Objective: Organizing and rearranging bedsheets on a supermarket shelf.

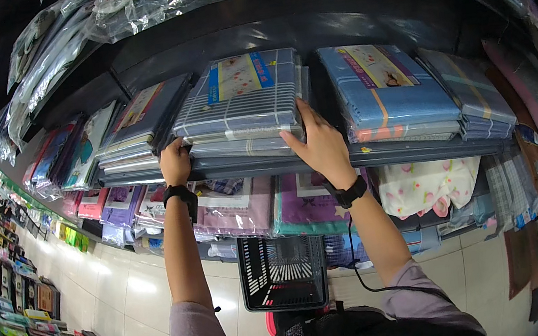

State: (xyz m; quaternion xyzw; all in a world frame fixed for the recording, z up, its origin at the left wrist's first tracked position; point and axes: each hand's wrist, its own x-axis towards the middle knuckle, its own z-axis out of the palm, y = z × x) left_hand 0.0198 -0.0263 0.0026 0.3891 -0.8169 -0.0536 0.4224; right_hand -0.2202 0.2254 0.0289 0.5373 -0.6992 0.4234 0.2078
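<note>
A stack of plastic-wrapped fabric packs (241, 113) lies on the dark shelf straight before me. Its top pack is grey-blue with white checks and stripes and carries a printed paper label (239, 76). My left hand (175, 164) has its fingers curled at the front left corner of this stack. At the opposite corner, my right hand (319, 142) presses its fingers along the side, its thumb against the front. The stack is held between both hands and appears to rest on the shelf. Some fingertips of the left hand are hidden.
Blue packs (391, 90) lie to the right, more wrapped packs (144, 113) to the left. Clear plastic bags (151, 5) overhang from above. Pink and purple packs (238, 202) fill the shelf below. A black shopping basket (283, 273) is below my hands. A black cable (366, 285) hangs by my right arm.
</note>
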